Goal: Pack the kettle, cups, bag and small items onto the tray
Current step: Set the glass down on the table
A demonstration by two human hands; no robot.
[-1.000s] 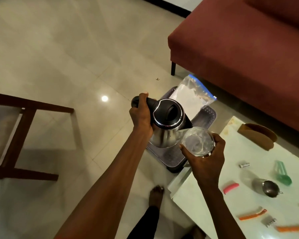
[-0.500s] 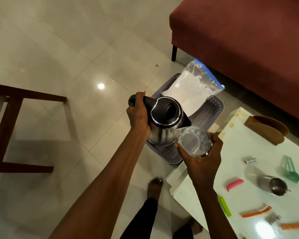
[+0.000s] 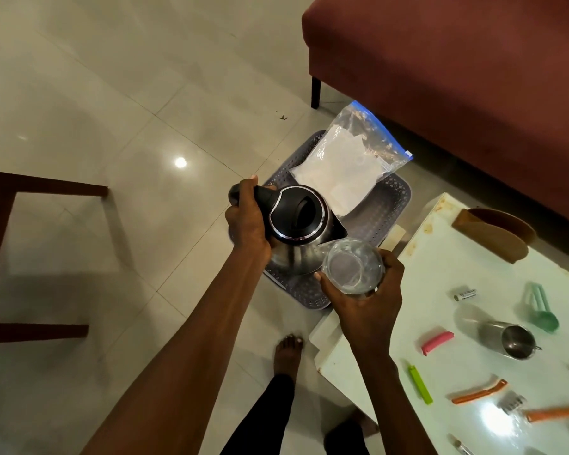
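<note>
kettle (image 3: 296, 231) gripped by its black handle in my left hand (image 3: 247, 224), over the grey tray (image 3: 375, 218) (bag (image 3: 345, 162) already there); my right hand (image 3: 368, 300) fingers wrap a clear glass cup (image 3: 352, 267) beside its spout.

Dim, warm indoor light falls from overhead; a lamp reflects as a bright spot on the glossy floor (image 3: 180, 162) and as glare on the white table (image 3: 493, 418). Wide-angle bending shows at the edges, soft shadows lie beneath the wooden chair (image 3: 0, 231), and the far right blurs slightly

No text could be read. A small white item (image 3: 464, 294) on the surface (image 3: 440, 257) bore dark print, and the bag (image 3: 345, 162) carried a label, both too small to read.
</note>
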